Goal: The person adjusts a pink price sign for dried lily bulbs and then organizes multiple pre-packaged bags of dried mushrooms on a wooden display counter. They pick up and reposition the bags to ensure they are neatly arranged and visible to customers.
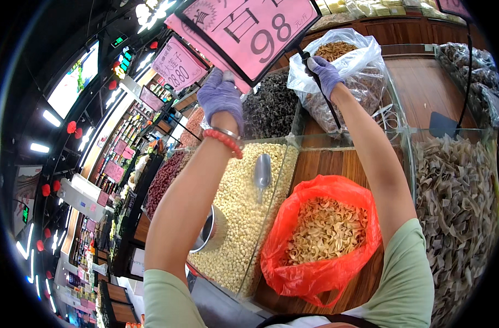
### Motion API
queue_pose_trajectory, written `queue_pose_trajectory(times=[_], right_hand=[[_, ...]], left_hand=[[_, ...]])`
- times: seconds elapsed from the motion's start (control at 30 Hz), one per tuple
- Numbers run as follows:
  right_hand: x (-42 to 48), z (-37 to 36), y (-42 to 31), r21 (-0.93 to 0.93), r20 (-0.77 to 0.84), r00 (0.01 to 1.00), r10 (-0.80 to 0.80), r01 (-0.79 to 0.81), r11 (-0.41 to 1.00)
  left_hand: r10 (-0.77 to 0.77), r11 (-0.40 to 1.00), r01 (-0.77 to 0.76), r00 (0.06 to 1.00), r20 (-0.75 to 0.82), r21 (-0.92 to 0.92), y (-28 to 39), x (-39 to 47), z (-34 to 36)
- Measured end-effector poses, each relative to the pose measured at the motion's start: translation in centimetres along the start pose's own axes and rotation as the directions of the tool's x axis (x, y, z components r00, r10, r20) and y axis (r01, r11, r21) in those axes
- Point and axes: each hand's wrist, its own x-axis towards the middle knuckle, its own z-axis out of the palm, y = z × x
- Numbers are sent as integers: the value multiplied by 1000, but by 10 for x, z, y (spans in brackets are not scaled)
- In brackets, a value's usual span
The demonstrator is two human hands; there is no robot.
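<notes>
A black-framed pink price sign [249, 37], bearing large writing, is tilted at the top of my view. My right hand [325, 74], in a purple knitted glove, grips its black stand pole [334, 112] above a clear plastic bag [366, 92] of brown dried strips. My left hand [221, 96], gloved alike, pinches a loose pink sheet [242, 85] at the sign's lower left; its fingertips are partly hidden. Below my arms, an open red plastic bag [274, 266] holds pale dried flakes [327, 229] on a wooden surface [327, 164].
Left of the red bag, a metal scoop [262, 170] lies on cream-coloured seeds [237, 188], near a metal container [216, 229]. Glass dividers [270, 213] edge the bins. Dark dried fungus [274, 102] lies beyond; greyish dried strips [454, 184] fill the right bin. Another sign [179, 63] stands left.
</notes>
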Motion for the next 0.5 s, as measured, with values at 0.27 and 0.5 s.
queue_pose_trajectory(times=[0.27,0.5], right_hand=[[15,-2,14,-24,-18,997,-74,73,997],[14,-14,5,-40,-125,986,-107,103,994]], left_hand=[[54,764,-11,998,-46,645,17,-1,27],[-193,754,36,966,170,656,31,14,35]])
